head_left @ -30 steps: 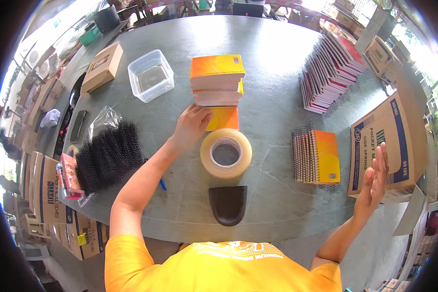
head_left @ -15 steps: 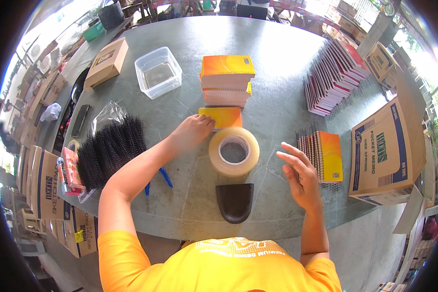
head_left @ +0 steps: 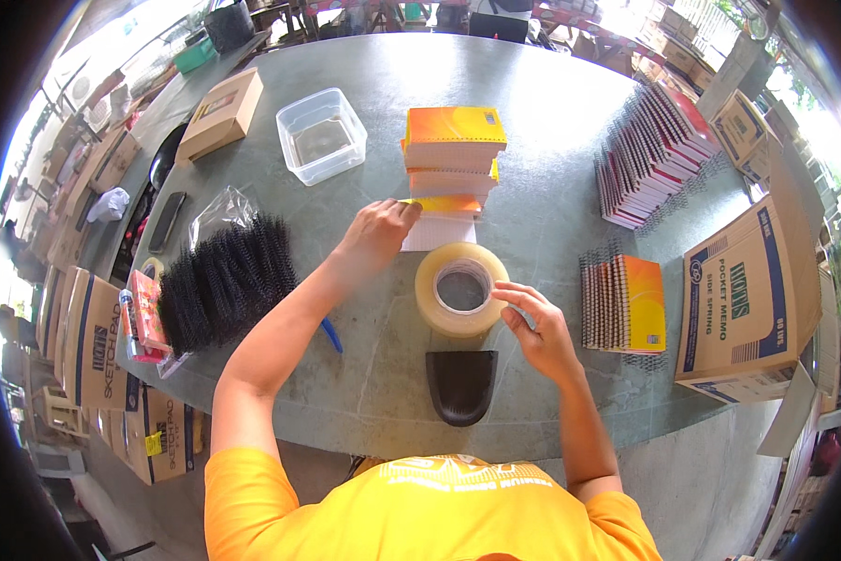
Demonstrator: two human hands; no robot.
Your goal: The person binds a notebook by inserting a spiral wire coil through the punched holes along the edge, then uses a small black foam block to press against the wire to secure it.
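Left hand (head_left: 380, 231) pinching cover (head_left: 450, 204), right hand (head_left: 538, 335) half-curled

One left arm (head_left: 275, 341): bare below the sleeve, elbow bent outward, forearm slanting up and inward. One left hand (head_left: 381, 234): back uppermost, fingers drawn together in a pinch, set farther forward than its fellow. One right arm (head_left: 589, 435): bent at the elbow, forearm rising steeply. One right hand (head_left: 539, 332): loosely spread, fingers pointing leftward, thumb apart.

Notepads (head_left: 453, 154) behind tape (head_left: 453, 323), carton (head_left: 743, 299) right
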